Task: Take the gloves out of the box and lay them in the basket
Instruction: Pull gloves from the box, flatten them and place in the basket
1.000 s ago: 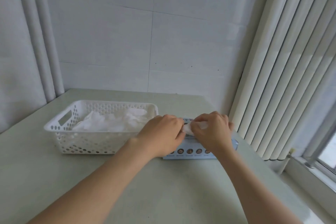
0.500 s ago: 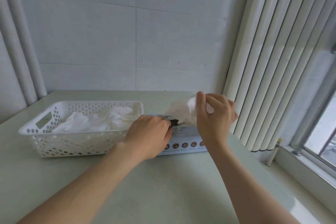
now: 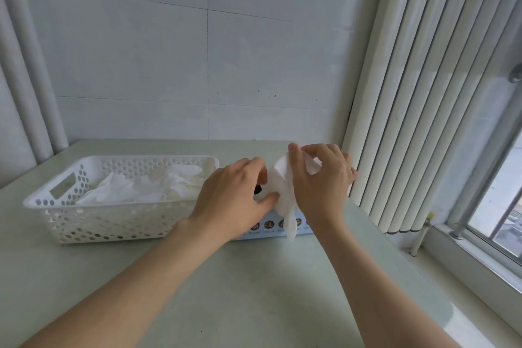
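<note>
A thin white glove (image 3: 284,195) hangs above the pale blue glove box (image 3: 271,227), which is mostly hidden behind my hands. My right hand (image 3: 322,183) pinches the glove's upper part between thumb and fingers. My left hand (image 3: 234,200) lies over the box's left part, its thumb touching the glove's lower part; whether it grips the glove is hidden. To the left stands the white perforated basket (image 3: 56,206) with several white gloves (image 3: 141,189) lying in it.
The pale green table (image 3: 240,291) ends at a wall behind and at vertical blinds (image 3: 423,93) close to the right of my right hand. A window sill (image 3: 466,248) lies lower right.
My right hand has pulled a glove up out of the box; the glove now hangs free with its end dangling in front of the box. My left hand stays on the box.
</note>
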Motion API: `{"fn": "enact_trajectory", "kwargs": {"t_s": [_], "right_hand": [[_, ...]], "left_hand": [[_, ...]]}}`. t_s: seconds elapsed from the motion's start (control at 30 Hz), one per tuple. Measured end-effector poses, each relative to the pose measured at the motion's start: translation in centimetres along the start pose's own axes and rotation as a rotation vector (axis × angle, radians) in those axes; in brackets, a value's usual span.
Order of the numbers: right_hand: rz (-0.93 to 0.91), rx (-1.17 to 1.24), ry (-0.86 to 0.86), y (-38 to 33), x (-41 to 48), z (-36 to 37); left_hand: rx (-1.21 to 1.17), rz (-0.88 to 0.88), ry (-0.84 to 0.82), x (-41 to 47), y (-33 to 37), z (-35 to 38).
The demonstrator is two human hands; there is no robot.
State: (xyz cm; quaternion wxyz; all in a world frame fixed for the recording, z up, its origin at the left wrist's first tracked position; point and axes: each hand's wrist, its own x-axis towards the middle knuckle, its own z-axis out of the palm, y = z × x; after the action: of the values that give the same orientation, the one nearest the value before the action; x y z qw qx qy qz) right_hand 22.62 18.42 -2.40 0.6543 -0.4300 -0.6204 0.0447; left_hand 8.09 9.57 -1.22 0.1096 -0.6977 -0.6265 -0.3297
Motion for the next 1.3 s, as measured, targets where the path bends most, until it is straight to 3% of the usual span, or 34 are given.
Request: {"fn": "enact_trajectory", "kwargs": {"t_s": [0.17,0.33,0.63,0.83,0.97,1.13,1.3], "right_hand": [[0.084,0.092,0.050,-0.8,0.4,-0.6],[0.089,0.124,0.090,-0.8,0.7,-0.9],[0.126,0.193,0.133,-1.8,1.1,-1.8],[0.190,0.354,-0.029,-3.4,0.7,-2.0],[0.261,0.537,-0.169,-3.9,0.8,-2.2],[0.385,0.716,-0.338,-3.4,0.9,-1.9],[0.509,0.713,-0.462,-3.6,0.7,-1.5]], "left_hand": [[-0.042,0.206,-0.101,0.1,-1.0,1.1],[0.101,0.342,-0.258,-0.3,-0.7,1.9],[0.398,0.292,-0.329,-0.4,-0.6,2.0],[0.444,0.199,-0.349,-0.6,-1.2,1.7],[0.140,0.071,-0.289,0.2,-0.9,0.8],[-0.619,-0.210,0.049,1.1,0.2,-1.6],[-1.030,-0.315,-0.002,1.8,0.5,-3.0]]}}
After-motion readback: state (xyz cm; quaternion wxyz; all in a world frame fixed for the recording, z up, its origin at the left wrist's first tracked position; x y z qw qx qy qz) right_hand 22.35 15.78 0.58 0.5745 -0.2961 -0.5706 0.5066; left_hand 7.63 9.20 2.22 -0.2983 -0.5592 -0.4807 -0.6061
